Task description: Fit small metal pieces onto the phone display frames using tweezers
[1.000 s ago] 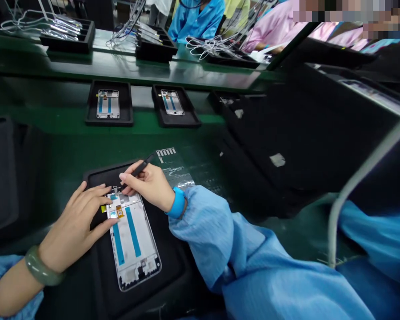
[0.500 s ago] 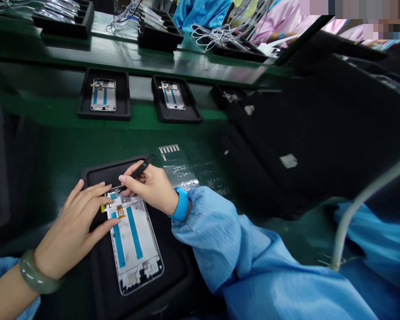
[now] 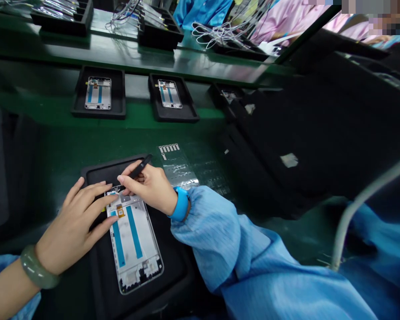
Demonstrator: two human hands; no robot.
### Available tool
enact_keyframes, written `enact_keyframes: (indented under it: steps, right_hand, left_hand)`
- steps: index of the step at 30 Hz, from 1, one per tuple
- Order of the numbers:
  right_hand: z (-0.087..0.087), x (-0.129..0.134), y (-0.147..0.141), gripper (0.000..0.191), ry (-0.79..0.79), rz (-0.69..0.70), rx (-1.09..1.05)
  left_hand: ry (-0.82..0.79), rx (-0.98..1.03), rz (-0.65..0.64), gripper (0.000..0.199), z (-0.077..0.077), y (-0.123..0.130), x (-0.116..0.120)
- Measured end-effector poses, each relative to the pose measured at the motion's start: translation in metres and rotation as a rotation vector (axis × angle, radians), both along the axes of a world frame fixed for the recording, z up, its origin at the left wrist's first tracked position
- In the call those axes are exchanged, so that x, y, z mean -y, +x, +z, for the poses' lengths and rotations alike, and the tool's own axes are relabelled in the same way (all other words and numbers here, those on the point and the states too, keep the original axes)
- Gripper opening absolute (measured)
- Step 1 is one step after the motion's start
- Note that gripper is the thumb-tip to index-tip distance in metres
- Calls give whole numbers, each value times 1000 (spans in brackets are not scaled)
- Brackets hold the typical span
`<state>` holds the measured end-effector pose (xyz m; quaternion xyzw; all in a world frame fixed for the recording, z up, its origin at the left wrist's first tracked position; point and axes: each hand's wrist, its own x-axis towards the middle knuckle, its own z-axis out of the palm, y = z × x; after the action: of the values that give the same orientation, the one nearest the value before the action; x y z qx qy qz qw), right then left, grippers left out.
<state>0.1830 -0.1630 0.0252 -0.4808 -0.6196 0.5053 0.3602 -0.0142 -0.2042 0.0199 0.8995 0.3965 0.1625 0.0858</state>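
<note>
A silver phone frame (image 3: 136,240) with two blue strips and a small orange flex part lies in a black tray (image 3: 103,171). My left hand (image 3: 76,222) has its fingers spread, their tips touching the frame's upper left edge. Pinched in my right hand (image 3: 150,186) is a black pen-like tool (image 3: 142,166), slanting down to the frame's top end. The tool's tip is too small to make out. Beyond my right wrist lies a clear sheet (image 3: 180,171) with several small pale tabs at its far end.
Two black trays (image 3: 118,93) (image 3: 190,109) with similar frames stand farther back, a third partly visible to their right. Black bins (image 3: 158,38) with cables line the raised shelf. Black covered stacks (image 3: 326,133) and a pale curved tube (image 3: 350,213) occupy the right. People sit beyond the shelf.
The two back trays have shifted slightly left. My left middle fingers have moved slightly right over the frame's top, and the tool in my right hand is tilted slightly differently.
</note>
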Motion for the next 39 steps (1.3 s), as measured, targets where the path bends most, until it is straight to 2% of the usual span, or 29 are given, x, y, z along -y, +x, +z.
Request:
enact_keyframes:
  steps: [8,12,15,20,33,39]
  right_hand:
    - [3,3,0,18,117,-4,101]
    - [2,0,1,22,92,-102,-107]
    - [0,-7,1,23,62,-62,-190]
    - [-4,-13,-1,20,83,31,-79]
    - [5,-10,-2,14,264,92,203]
    - [5,-10,-2,14,291,89,210]
  left_hand:
    - [43,-110,1,37,6,4,-1]
    - [57,-119,23,37,5,7,1]
    - [64,-112,37,36,3,8,2]
    - [67,-109,57,39,0,8,3]
    - [69,-125,74,40,4,12,7]
    - [68,-113,79,40,2,11,6]
